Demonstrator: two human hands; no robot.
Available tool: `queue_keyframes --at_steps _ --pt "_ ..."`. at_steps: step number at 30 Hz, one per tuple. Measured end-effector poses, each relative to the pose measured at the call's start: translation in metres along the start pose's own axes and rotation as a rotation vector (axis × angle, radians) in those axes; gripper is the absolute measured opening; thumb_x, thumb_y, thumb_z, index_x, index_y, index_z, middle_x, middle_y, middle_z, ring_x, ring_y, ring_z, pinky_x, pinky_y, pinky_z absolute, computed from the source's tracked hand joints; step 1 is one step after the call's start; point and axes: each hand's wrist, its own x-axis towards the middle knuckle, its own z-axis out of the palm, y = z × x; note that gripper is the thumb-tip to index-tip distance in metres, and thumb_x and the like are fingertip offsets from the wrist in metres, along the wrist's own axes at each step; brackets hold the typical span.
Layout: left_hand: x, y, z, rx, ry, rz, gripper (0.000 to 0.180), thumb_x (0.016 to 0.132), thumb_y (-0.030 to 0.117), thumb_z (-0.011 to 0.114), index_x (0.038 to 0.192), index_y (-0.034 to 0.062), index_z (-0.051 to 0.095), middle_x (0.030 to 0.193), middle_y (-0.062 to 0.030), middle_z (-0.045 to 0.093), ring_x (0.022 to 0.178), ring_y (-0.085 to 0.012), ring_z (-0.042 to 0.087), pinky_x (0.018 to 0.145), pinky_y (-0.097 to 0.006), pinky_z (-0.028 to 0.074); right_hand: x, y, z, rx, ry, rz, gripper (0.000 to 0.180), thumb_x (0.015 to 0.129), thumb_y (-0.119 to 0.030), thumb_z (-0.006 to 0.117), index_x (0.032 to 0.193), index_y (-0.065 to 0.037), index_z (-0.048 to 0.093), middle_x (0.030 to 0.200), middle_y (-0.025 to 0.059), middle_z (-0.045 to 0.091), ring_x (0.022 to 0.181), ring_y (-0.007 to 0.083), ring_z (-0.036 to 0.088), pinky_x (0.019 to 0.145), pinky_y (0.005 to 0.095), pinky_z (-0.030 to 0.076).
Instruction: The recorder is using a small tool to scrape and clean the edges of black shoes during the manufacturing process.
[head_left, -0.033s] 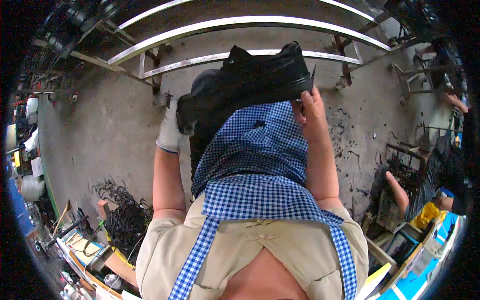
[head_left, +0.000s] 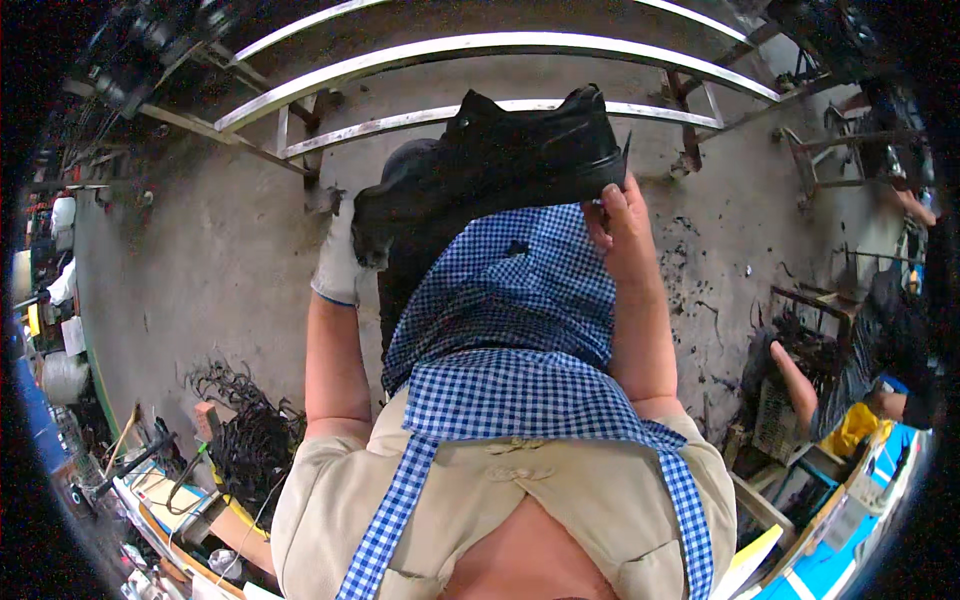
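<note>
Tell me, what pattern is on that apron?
The apron is blue-and-white checked, clearest in the head view.

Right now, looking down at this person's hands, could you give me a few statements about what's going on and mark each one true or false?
1. Both hands hold a black shoe. True.
2. The left hand is bare. False: it wears a white glove.
3. The right hand is bare. True.
4. The apron is plain red. False: it is blue and white check.
5. The shoe lies on the floor. False: it is held up above the floor.
</note>
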Motion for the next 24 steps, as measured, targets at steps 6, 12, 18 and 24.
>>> queue_keyframes --at_steps 6,12,18,24 --pt "0.016 0.032 0.027 -0.541 -0.041 -0.143 0.040 0.096 0.025 0.036 0.124 -0.0004 0.049 0.119 -0.0097 0.057 0.106 -0.0222 0.056 0.091 -0.031 0.045 -0.002 -0.016 -0.019 -0.071 -0.002 0.058 0.061 0.079 -0.040 0.064 0.125 -0.006 0.042 0.070 0.0015 0.054 0.040 0.0047 0.039 0.033 0.0184 0.025" --pt "0.026 0.031 0.039 -0.727 -0.118 0.012 0.052 0.093 0.046 0.042 0.124 0.0061 0.052 0.114 -0.0098 0.060 0.088 -0.0236 0.062 0.072 -0.035 0.050 -0.022 -0.006 -0.038 0.090 -0.039 0.094 0.064 0.065 -0.019 0.063 0.124 -0.006 0.042 0.063 0.0035 0.054 0.034 0.0090 0.041 0.029 0.0231 0.033" --pt "0.065 -0.061 -0.011 0.398 -0.155 0.386 0.043 0.088 0.017 0.055 0.129 0.0088 0.046 0.130 -0.0153 0.048 0.111 -0.0279 0.054 0.096 -0.038 0.042 -0.024 0.021 -0.079 0.178 -0.079 0.103 0.083 0.065 -0.019 0.066 0.138 -0.011 0.029 0.088 0.0035 0.056 0.056 0.0118 0.053 0.041 0.0245 0.043" --pt "0.011 0.024 0.051 -0.609 -0.348 -0.073 0.045 0.083 0.007 0.055 0.128 0.0043 0.046 0.132 -0.0133 0.047 0.116 -0.0279 0.048 0.099 -0.039 0.039 -0.034 -0.030 -0.050 0.167 -0.036 -0.033 0.079 0.064 -0.015 0.065 0.136 -0.010 0.033 0.097 0.0067 0.056 0.057 0.0130 0.054 0.043 0.0239 0.044"
